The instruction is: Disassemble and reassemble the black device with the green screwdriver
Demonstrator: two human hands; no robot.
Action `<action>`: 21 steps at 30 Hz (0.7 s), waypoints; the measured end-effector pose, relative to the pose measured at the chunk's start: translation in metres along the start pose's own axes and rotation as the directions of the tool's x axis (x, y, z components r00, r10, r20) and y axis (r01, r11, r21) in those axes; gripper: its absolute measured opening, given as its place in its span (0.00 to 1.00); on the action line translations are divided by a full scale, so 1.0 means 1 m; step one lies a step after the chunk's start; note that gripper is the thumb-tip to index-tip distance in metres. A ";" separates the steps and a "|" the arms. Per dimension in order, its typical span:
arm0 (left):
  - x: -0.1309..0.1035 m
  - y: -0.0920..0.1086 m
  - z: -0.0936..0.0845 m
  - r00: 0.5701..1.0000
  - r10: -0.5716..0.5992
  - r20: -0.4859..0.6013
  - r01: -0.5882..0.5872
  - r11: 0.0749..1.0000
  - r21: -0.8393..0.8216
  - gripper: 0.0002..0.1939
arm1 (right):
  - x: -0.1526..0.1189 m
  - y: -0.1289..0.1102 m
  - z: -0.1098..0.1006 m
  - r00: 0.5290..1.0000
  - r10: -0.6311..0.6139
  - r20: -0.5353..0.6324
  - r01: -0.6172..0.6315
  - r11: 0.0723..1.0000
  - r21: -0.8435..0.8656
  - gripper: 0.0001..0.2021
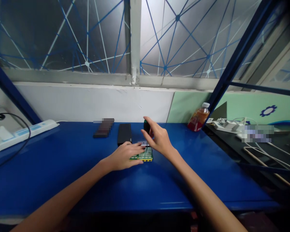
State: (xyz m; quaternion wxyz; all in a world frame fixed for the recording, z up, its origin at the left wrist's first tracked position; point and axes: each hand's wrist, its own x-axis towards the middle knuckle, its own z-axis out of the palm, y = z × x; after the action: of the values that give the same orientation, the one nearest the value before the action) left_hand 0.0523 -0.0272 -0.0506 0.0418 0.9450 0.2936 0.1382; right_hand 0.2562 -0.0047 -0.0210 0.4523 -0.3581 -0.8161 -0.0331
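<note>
A green circuit board (148,155) with a yellow front edge lies on the blue table. My left hand (123,155) covers its left part, fingers across the top and thumb along the near edge, steadying it. In my right hand (160,138) is a screwdriver (147,126) with a dark handle, held upright between thumb and fingers. Its thin shaft points down at the board; whether the tip sits in a screw is too small to tell. Just behind my left hand stands a black box-like case (124,133), partly hidden by the fingers.
Left of the case lies a dark, blurred-out object (104,128). A white power strip (21,137) with a black cable runs along the left side. At the back right stands a drink bottle (199,117). Cables and a white power strip (229,125) lie on a black surface further right.
</note>
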 end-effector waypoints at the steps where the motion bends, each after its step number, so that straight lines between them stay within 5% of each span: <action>1: 0.001 0.000 0.000 1.000 0.000 0.008 0.000 1.000 0.003 0.22 | -0.001 0.001 0.000 1.000 0.004 0.001 -0.004 1.000 0.018 0.26; 21: -0.002 0.000 0.003 1.000 0.001 -0.012 0.000 1.000 0.013 0.23 | -0.008 0.013 -0.002 0.988 0.157 0.004 -0.157 0.987 0.033 0.34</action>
State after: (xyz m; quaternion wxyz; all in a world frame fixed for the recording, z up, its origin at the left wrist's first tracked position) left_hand 0.0520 -0.0283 -0.0541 0.0337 0.9444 0.2946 0.1419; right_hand 0.2680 -0.0006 -0.0299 0.4588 -0.4139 -0.7861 0.0167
